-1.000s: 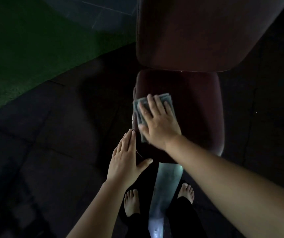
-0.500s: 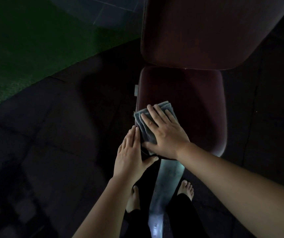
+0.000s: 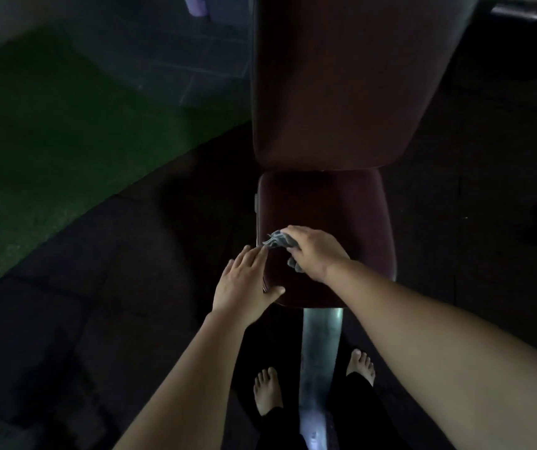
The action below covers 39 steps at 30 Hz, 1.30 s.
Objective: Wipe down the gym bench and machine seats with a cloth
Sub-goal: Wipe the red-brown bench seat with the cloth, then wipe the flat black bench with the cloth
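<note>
A dark maroon bench seat pad (image 3: 341, 206) lies below me, with the larger maroon back pad (image 3: 335, 86) above it. My right hand (image 3: 315, 251) grips a bunched grey cloth (image 3: 278, 240) over the seat's near left part. My left hand (image 3: 247, 284) lies flat with straight fingers on the seat's left edge, its fingertips close to the cloth.
A shiny metal frame rail (image 3: 320, 352) runs from under the seat toward me, between my bare feet (image 3: 267, 391). Dark rubber floor tiles (image 3: 98, 271) surround the bench. Green turf (image 3: 49, 141) covers the left side. A metal bar (image 3: 520, 13) shows at the top right.
My right hand went from pressing the flat cloth to gathering it into a bunch in its fingers. The view has pulled back, showing more of the back pad.
</note>
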Tool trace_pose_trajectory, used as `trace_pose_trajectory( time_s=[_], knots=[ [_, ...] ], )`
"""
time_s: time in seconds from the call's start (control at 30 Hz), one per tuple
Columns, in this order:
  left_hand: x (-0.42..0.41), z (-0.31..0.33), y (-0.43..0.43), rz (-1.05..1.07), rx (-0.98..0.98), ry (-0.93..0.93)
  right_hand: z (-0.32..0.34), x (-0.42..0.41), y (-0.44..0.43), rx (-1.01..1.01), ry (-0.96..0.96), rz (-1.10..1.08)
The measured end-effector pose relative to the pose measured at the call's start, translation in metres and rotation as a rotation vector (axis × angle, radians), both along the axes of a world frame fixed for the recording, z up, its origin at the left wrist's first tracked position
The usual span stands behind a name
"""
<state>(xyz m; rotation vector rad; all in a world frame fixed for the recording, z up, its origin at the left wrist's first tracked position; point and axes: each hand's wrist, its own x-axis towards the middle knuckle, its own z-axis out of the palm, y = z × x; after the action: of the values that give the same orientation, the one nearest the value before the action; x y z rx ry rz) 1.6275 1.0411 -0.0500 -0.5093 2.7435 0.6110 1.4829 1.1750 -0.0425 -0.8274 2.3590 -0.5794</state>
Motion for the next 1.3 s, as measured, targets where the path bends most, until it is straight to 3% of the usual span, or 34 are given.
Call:
trace_pose_trajectory(
  time_s=[0.27,0.53,0.93,1.3],
  knots=[
    [-0.06,0.123,0.028,-0.279,-0.105,0.031,0.138,-0.014,0.089,0.019,0.012,-0.402],
    [-0.134,0.195,0.144,-0.652,-0.152,0.09,0.218,-0.005,0.218,-0.112,0.046,-0.768],
    [-0.21,0.234,0.447,-1.057,-0.173,0.126,0.255,0.014,0.514,-0.019,0.076,-1.162],
    [-0.201,0.256,0.744,-1.449,-0.172,0.206,0.277,0.1,0.766,0.008,0.2,-1.587]
  ],
)
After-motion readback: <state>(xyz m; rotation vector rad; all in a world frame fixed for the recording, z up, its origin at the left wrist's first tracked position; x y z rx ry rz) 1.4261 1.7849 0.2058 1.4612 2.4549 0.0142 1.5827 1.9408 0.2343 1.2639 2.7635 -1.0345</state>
